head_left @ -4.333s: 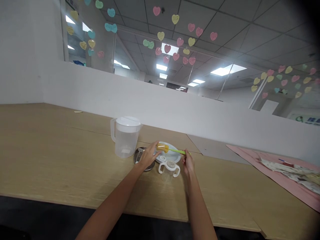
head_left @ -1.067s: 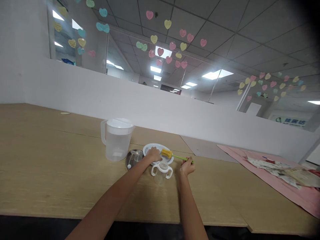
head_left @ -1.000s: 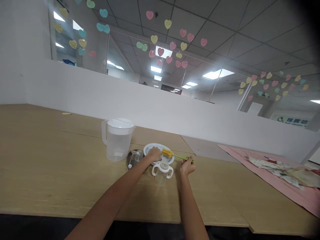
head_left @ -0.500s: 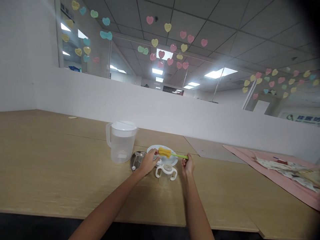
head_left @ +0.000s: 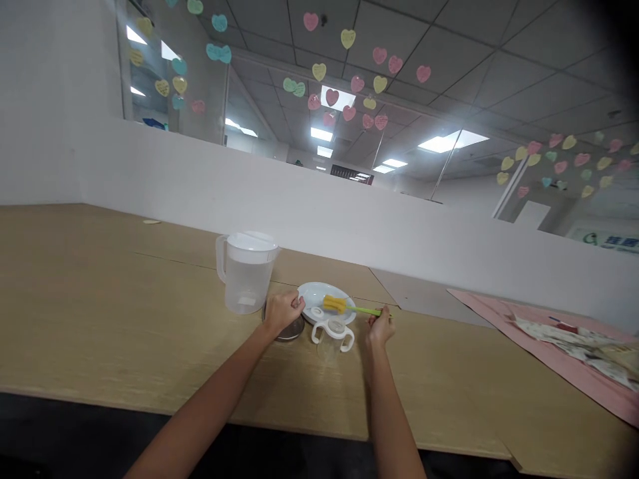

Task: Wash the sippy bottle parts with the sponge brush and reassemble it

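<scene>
My right hand [head_left: 380, 327] is closed around the green handle of a yellow sponge bottle brush [head_left: 335, 304]. The sponge head rests in or just above a white oval dish [head_left: 310, 293], and a small white ring [head_left: 317, 311] lies inside that dish. Over a round metal tray [head_left: 290, 331] is my left hand [head_left: 283, 311], its fingers curled together. Whatever they grip is hidden, and the hand covers much of the tray. Between my hands, in front of the dish, stands a clear baby cup [head_left: 331, 340] with two white handles.
A lidded clear plastic pitcher [head_left: 248, 276] stands behind and left of the tray. At the right, a pink mat [head_left: 479, 305] holds cloths and a pen-like item. A white wall [head_left: 319, 206] with glass above it closes off the table's [head_left: 150, 332] back.
My left hand has left the sponge head and moved left over the metal tray, its fingers closing. My right hand keeps the brush and has shifted slightly right. The view has tilted slightly.
</scene>
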### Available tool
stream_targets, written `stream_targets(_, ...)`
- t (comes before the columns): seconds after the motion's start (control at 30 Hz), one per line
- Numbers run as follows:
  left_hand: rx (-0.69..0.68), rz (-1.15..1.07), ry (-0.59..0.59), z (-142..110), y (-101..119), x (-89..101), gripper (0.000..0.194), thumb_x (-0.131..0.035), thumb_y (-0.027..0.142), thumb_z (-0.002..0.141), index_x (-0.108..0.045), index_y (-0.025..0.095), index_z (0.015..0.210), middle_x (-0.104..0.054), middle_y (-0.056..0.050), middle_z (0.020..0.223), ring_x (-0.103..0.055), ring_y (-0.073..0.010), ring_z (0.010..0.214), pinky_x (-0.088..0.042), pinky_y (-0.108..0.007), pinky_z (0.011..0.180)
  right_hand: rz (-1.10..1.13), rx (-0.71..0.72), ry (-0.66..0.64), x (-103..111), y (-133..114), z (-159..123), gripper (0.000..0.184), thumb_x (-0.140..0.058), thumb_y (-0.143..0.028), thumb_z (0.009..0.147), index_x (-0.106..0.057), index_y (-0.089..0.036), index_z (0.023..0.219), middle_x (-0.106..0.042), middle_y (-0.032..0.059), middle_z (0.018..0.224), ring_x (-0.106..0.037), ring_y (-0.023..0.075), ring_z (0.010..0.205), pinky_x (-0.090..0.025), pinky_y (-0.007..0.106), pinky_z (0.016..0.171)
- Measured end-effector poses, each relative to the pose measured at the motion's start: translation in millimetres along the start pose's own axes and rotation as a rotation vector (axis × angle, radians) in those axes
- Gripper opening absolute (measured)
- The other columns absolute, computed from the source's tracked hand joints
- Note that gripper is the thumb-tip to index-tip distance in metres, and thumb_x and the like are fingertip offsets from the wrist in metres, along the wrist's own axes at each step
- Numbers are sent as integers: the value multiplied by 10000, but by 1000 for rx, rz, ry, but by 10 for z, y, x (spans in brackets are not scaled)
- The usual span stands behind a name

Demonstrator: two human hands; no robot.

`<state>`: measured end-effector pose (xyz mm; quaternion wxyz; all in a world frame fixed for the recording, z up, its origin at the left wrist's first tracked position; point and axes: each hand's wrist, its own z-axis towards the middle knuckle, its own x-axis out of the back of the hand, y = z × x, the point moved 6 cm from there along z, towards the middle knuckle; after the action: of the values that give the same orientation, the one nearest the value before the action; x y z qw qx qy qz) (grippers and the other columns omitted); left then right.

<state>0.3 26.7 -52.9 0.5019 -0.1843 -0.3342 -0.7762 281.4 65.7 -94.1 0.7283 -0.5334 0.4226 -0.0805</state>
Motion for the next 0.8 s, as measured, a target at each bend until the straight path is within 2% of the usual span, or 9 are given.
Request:
stream_targets(0.13,56,109,-179,9,-108,-136,254,-398,304,776,-582,171,662,-621,-49,688,-538,-151,636,-308,-248,560,-154,103,-48,-43,-28,-20,318,-490,-486,719,-483,-180,629,-395,-79,375,-371,81,342,-329,222,354)
stream_targets(0.27,15,165,-340,-19,-76,-185,286,-384,334,779,-618,171,765,-650,-78,797,-579,-185,733,-363,-266,623,-235,167,-69,-66,-36,-18,356,-483,-515,718,-492,-175,613,-409,-70,373,-384,89,345,-319,228,358)
stream_targets(0.4,18,219,-405,-52,-79,-193,284,-426,337,739,-631,165,832,-650,-112,858,-592,-233,796,-398,-299,652,-257,213,-22,-29,-46,4,373,-465,-520,735,-491,-172,603,-401,-73,364,-379,85,334,-315,224,358)
stream_targets(0.57,28,190,-381,-69,-110,-181,279,-478,372,706,-622,155,804,-636,-119,812,-586,-252,776,-403,-309,626,-284,163,-161,-127,-23,-60,387,-506,-528,712,-519,-158,600,-423,-69,359,-384,80,318,-317,217,351)
stream_targets(0.7,0,60,-218,-36,-42,-45,215,-467,324,737,-600,158,768,-605,-94,784,-562,-230,778,-392,-305,652,-234,86,-245,-189,-9,-119,393,-529,-536,694,-509,-161,580,-425,-69,340,-377,77,303,-301,211,337)
stream_targets(0.8,-135,-49,-124,-33,115,24,234,-434,304,787,-587,177,910,-596,-83,906,-531,-217,896,-390,-313,757,-226,71,-306,-225,7,-119,403,-546,-545,677,-507,-159,569,-437,-62,337,-385,78,299,-285,208,331)
